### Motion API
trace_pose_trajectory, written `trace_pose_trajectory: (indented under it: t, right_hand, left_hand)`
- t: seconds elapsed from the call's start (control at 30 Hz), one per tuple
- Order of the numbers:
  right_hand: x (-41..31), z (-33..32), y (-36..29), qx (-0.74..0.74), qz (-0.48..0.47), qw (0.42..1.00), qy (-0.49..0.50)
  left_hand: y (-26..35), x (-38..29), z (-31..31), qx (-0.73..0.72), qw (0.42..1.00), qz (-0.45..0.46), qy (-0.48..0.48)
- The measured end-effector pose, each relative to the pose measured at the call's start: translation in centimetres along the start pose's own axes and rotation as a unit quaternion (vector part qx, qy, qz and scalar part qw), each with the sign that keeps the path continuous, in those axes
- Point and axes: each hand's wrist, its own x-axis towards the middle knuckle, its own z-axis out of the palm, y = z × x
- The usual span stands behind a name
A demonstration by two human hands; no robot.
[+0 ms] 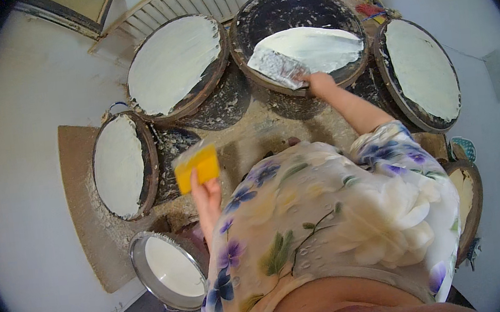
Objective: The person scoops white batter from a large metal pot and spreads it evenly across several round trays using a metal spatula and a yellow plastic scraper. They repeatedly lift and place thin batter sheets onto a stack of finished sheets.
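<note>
In my right hand [319,84] is a broad flat scraper [278,67], its blade coated with white paste and resting at the near left of the round black griddle [282,8] ahead. White batter [316,46] covers part of that griddle's surface. My left hand [206,192] grips a yellow plastic scraper [197,168], raised over the floor between the griddles and my body; its upper edge looks smeared or blurred.
Batter-coated round griddles stand at the upper left [176,65], left [118,165] and right [423,69]; another [466,192] is partly hidden at lower right. A metal pot [140,263] of white liquid stands lower left. A railing [174,4] rises behind.
</note>
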Motion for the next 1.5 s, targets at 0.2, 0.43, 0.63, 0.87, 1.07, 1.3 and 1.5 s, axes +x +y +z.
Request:
trace_pose_trajectory:
  t: [0.2,0.43,0.63,0.87,1.07,1.3,1.5]
  right_hand:
    - [-1.6,-2.4,9.8,0.002,0.168,0.981,0.098]
    - [-0.6,1.1,14.7,0.493,0.323,0.792,0.159]
    - [2.8,-0.2,2.2,0.323,0.042,0.945,0.022]
    - [5.6,-2.7,6.3,-0.03,0.05,0.996,0.072]
    - [0.6,-2.0,17.6,0.133,0.234,0.943,0.196]
    - [5.6,-1.0,8.3,0.756,0.173,0.631,-0.001]
    - [8.4,-2.2,0.1,0.05,-0.056,0.997,0.032]
  left_hand:
    - [-3.2,-0.1,6.4,0.044,0.986,-0.119,-0.113]
    - [-2.3,-0.5,4.1,0.054,0.98,-0.184,-0.051]
    - [-3.4,0.5,5.6,-0.015,0.993,-0.113,-0.035]
    - [-2.5,1.2,4.4,-0.045,0.995,-0.091,0.006]
    - [-2.1,1.0,1.0,-0.023,0.991,-0.131,0.025]
    - [-1.8,1.1,1.8,-0.057,0.99,-0.121,0.037]
    - [-2.7,2.2,5.2,-0.066,0.992,-0.105,0.036]
